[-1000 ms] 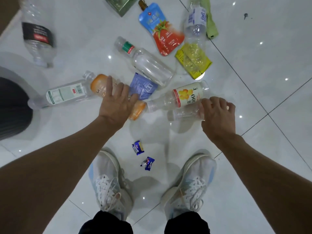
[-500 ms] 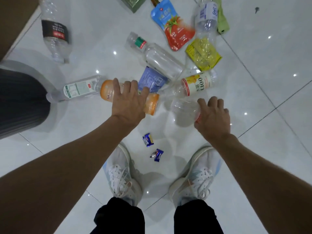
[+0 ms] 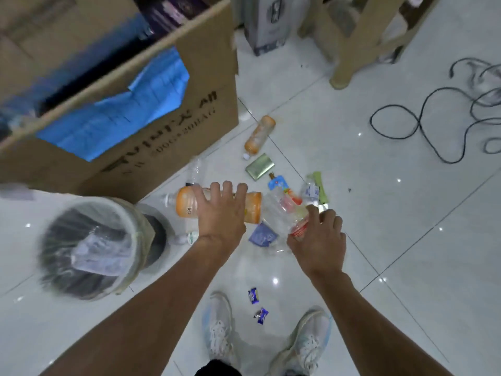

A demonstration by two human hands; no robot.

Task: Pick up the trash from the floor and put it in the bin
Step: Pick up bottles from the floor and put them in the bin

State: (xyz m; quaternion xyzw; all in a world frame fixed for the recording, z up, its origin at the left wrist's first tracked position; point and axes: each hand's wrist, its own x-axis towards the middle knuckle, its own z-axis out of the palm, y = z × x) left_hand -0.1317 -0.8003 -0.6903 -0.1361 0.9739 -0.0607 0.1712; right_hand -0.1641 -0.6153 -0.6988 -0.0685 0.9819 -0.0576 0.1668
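- Two hands hold litter: the left hand (image 3: 221, 213) grips an orange bottle (image 3: 187, 204).
- The right hand (image 3: 317, 237) clasps a clear bottle (image 3: 282, 215).
- The lined bin (image 3: 92, 248) stands at left.

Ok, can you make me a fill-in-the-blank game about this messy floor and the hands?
1. The left hand grips a plastic bottle with an ___ label.
2. The right hand holds a crumpled clear plastic bottle with a ___ cap.
3. The round bin lined with a clear bag stands on the person's ___ side.
4. Two small blue candy wrappers lie on the white tile floor between the person's white ___.

Missing words: orange; red; left; shoes
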